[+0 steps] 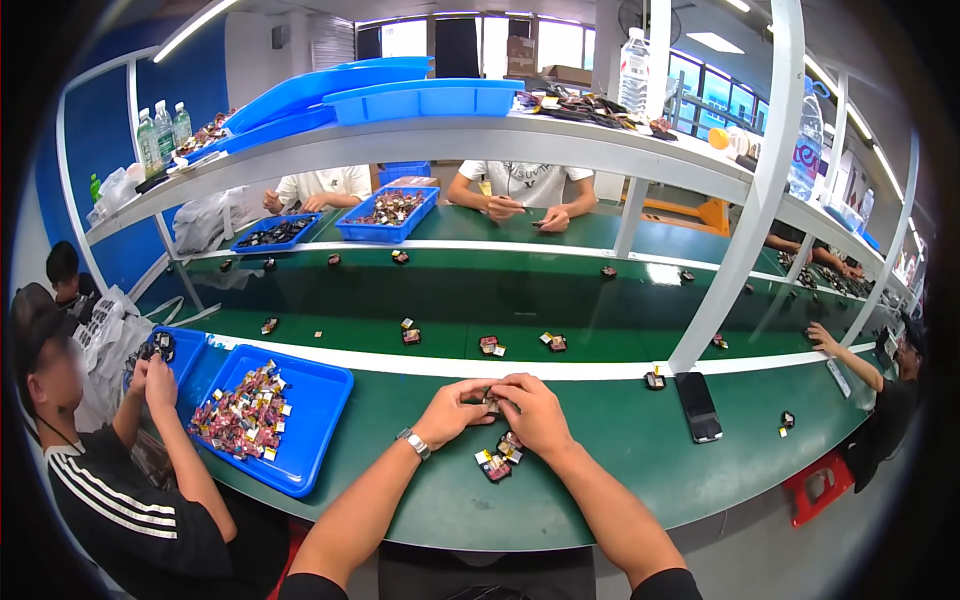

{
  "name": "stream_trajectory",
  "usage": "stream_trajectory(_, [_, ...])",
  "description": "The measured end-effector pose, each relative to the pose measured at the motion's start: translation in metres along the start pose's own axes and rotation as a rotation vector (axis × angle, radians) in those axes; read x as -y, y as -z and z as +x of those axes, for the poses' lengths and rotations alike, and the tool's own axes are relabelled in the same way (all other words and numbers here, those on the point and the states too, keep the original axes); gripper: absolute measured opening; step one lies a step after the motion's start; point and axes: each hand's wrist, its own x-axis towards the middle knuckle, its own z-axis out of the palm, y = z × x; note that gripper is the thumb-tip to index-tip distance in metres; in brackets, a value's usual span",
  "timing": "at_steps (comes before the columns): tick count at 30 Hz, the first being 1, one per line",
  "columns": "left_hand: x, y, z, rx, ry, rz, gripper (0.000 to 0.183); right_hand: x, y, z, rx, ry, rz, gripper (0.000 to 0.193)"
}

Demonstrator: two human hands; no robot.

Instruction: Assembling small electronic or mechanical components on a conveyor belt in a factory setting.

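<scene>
Over the green work table (pixel 400 490), my left hand (pixel 452 412) and my right hand (pixel 535 415) meet. Their fingertips are closed around one small dark part (pixel 491 401), mostly hidden by the fingers. A metal-banded watch (pixel 415 444) is on my left wrist. Just below my hands lie a few small black-and-red parts with white and yellow tabs (pixel 494 467), close together and touching neither hand. To the left, a blue tray (pixel 335 400) holds a heap of similar red, white and yellow parts (pixel 243 415).
A black phone (pixel 698 408) lies at right, near a single part (pixel 654 380). Beyond a white rail, a green belt (pixel 450 300) carries scattered parts. An overhead shelf (pixel 420 142) with blue trays stands on a white post (pixel 735 215). People sit at left, right and across.
</scene>
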Motion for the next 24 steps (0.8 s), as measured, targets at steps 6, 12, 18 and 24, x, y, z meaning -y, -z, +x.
stream_trajectory(6, [0.008,0.010,0.002,0.064,-0.011,-0.065,0.042,0.000,0.009,0.002,0.147,0.048,-0.008,0.015])
stream_trajectory(12, [0.006,0.009,0.003,0.095,-0.012,-0.042,0.042,0.000,0.009,0.001,0.178,0.011,-0.031,0.016])
stream_trajectory(18, [0.006,0.009,0.001,0.089,-0.019,-0.030,0.041,-0.003,0.009,0.001,0.220,0.013,-0.010,0.018])
stream_trajectory(24, [0.006,0.008,0.002,0.090,-0.020,-0.031,0.041,-0.006,0.009,0.002,0.260,-0.003,-0.014,0.018])
